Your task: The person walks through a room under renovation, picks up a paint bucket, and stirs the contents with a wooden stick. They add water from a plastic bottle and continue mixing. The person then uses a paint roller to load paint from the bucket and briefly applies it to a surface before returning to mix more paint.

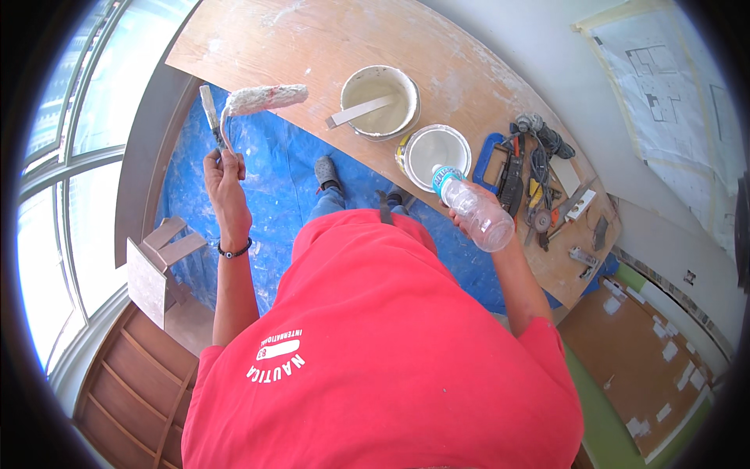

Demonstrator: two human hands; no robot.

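Left hand [224,176]: curled shut, gripping roller [266,98], probably holding coated sleeve clear. Right hand [458,220]: half-closed, cupping bottle [482,216], neck facing nearer bucket [416,150].

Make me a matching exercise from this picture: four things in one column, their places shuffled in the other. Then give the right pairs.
Things:
1. Paint roller
2. Clear plastic bottle
3. Flat pale strip
4. Blue sheet

Places:
A. Lying across the rim of a bucket
B. In the person's right hand
C. Spread out below the level of the wooden tabletop
D. Raised in the person's left hand

Pairs: 1-D, 2-B, 3-A, 4-C
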